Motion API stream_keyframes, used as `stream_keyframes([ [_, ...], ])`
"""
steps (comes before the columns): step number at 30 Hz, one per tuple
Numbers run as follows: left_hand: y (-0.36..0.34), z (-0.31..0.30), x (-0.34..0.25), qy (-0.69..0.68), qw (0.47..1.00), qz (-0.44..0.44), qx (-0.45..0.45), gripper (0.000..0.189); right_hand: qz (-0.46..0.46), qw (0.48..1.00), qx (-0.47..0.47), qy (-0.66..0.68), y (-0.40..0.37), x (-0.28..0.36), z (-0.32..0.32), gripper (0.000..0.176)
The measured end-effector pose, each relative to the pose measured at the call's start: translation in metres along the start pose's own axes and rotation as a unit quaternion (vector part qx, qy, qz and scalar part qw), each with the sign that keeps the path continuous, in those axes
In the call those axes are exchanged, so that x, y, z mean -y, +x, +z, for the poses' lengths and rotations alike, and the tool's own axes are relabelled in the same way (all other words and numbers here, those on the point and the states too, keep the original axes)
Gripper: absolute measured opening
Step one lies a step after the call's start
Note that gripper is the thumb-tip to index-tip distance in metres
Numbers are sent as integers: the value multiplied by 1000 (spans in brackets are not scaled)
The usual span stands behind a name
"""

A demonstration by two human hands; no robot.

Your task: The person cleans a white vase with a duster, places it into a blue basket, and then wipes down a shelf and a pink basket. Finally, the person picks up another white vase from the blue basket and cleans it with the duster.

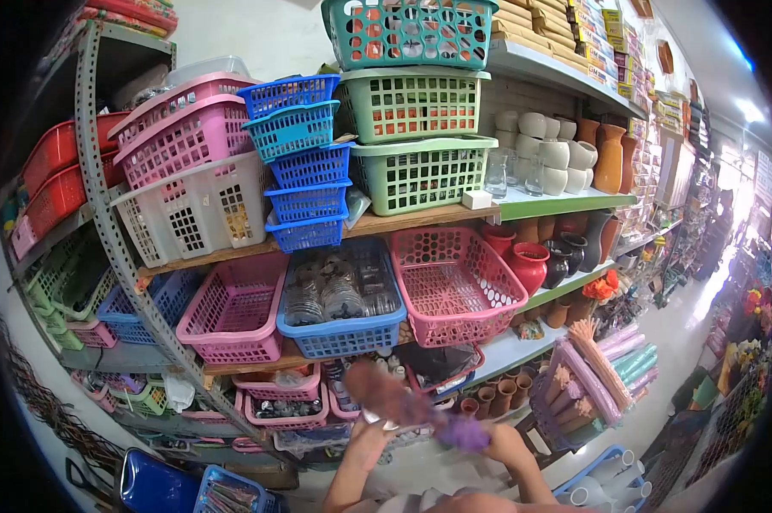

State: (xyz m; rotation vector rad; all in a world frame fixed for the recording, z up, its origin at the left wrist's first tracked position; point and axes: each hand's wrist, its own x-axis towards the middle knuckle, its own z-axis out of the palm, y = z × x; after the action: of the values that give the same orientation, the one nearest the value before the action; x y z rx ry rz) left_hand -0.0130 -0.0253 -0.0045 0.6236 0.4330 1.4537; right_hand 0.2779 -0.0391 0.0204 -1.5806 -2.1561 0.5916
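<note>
A motion-blurred long thing, brown and rounded at one end (384, 392) and purple at the other (464, 433), lies slantwise between my two hands, low in the head view. My left hand (369, 440) is closed under its brown part, where a small whitish patch shows at the fingers. At the purple end is my right hand (507, 445), its fingers curled round it. The blur hides what kind of thing it is. Just beyond stand a blue basket (339, 340) of clear round plastic pieces and a pink basket (458, 321).
A metal shelf post (103, 171) rises at left. Stacked blue baskets (304, 171) and green baskets (420, 175) fill the upper shelf. Red vases (529, 267) and white pots (553, 154) stand at right. A crate of wrapped rolls (595, 376) is near my right arm.
</note>
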Motion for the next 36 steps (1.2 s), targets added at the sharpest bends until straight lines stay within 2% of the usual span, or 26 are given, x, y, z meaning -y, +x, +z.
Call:
stream_keyframes([
  [1, 3, -28, 6, -34, 996, -64, 42, 45, -70, 995, 70, -27, -2, -9, 0, 32],
  [2, 4, -44, 9, -65, 986, -130, 82, 47, -69, 995, 70, -26, -5, -6, -2, 32],
  [3, 1, -20, 7, -26, 999, -41, -3, 46, -48, 997, 55, 3, -8, -1, -6, 31],
  [4, -2, -11, 1, -25, 999, -43, -3, 46, -26, 998, 39, 30, -9, 3, -8, 31],
  [5, -5, -3, -2, -19, 999, -34, -19, 45, 32, 999, 17, -14, -10, 3, -9, 32],
  [6, -8, 0, -2, -15, 999, -25, -35, 43, 33, 999, 19, -16, -11, -3, -7, 32],
  [7, -10, -3, -3, -7, 1000, -25, -10, 45, -18, 998, 67, 10, -13, -12, -4, 33],
  [8, -6, -25, 3, 0, 991, -104, -80, 48, -69, 991, 113, 37, -14, -17, -1, 34],
  [10, -10, -8, -4, 8, 998, -51, -33, 49, -47, 990, 115, 73, -18, 4, -12, 33],
  [12, -13, 10, -11, 5, 999, -39, -28, 52, 78, 997, 24, 1, -20, 10, -17, 33],
  [14, -13, 7, -8, 0, 999, -30, -40, 52, 71, 997, 13, -6, -21, 5, -14, 29],
  [16, -6, -7, -5, 4, 996, -76, -41, 50, -59, 989, 118, 67, -24, -4, -11, 28],
  [18, -10, -6, -6, 10, 998, -52, -23, 50, -26, 992, 108, 67, -26, -4, -13, 29],
  [20, -7, 9, -10, 36, 998, -28, -44, 52, 76, 996, 47, 7, -26, 0, -17, 33],
  [21, -6, 13, -14, 31, 998, -39, -37, 54, 77, 996, 51, 6, -27, -3, -16, 33],
  [23, 0, -5, -7, 67, 995, -44, -65, 57, 11, 989, 142, 51, -32, -11, -10, 36],
  [25, -1, -8, -5, 68, 993, -37, -86, 58, 14, 989, 121, 80, -37, 4, -30, 39],
  [27, 5, 1, -12, 142, 990, 10, -12, 56, 17, 989, 101, 107, -38, 10, -39, 43],
  [30, 14, -12, -1, 236, 969, 25, -61, 56, 54, 985, -89, 141, -39, 15, -32, 53],
  [31, 15, -4, -1, 269, 960, 62, -58, 47, 118, 978, -73, 154, -38, 16, -28, 51],
  [32, 17, -3, -2, 269, 959, 59, -63, 47, 120, 978, -68, 155, -37, 22, -30, 51],
  [34, 21, -7, -2, 367, 927, 68, 26, 45, 54, 987, -29, 149, -34, 35, -37, 48],
  [35, 24, -21, 5, 455, 890, 18, -13, 47, -7, 995, -3, 100, -33, 31, -37, 47],
  [36, 18, -22, 2, 584, 811, 26, 2, 47, -6, 995, -1, 101, -31, 33, -39, 47],
])
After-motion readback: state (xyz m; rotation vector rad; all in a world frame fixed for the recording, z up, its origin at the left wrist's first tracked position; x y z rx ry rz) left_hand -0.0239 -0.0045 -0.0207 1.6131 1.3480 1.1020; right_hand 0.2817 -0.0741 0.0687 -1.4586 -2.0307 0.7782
